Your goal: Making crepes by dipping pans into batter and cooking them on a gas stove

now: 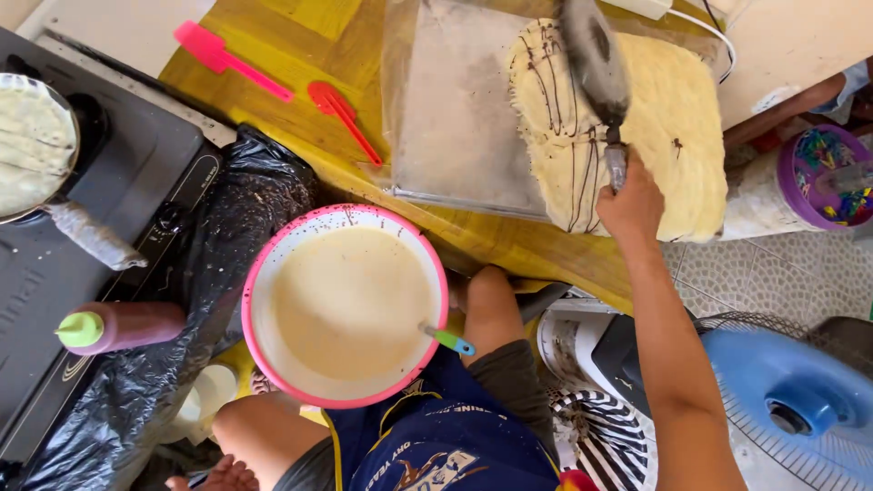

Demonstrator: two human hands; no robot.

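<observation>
A pale, square crepe (655,118) streaked with dark chocolate lines lies on a clear plastic sheet (446,109) at the far right of the yellow wooden surface (300,36), its right edge at the surface's edge. The right hand (632,205) is clamped on the handle of a blurred, dark-smeared spatula (596,64) held over the crepe. The left hand is out of view. Nearer the person, a pink-rimmed bowl (257,273) of cream-coloured batter sits by their knee, a green-and-blue-handled utensil (447,339) resting in it. Two pink and red spatulas (341,114) lie on the surface beside the sheet. To the left, a black plastic bag (209,273), a green-capped squeeze bottle (118,327) and a dark cooktop (109,182) carrying a pan (32,145). A blue fan (791,400) stands on the floor, right.
</observation>
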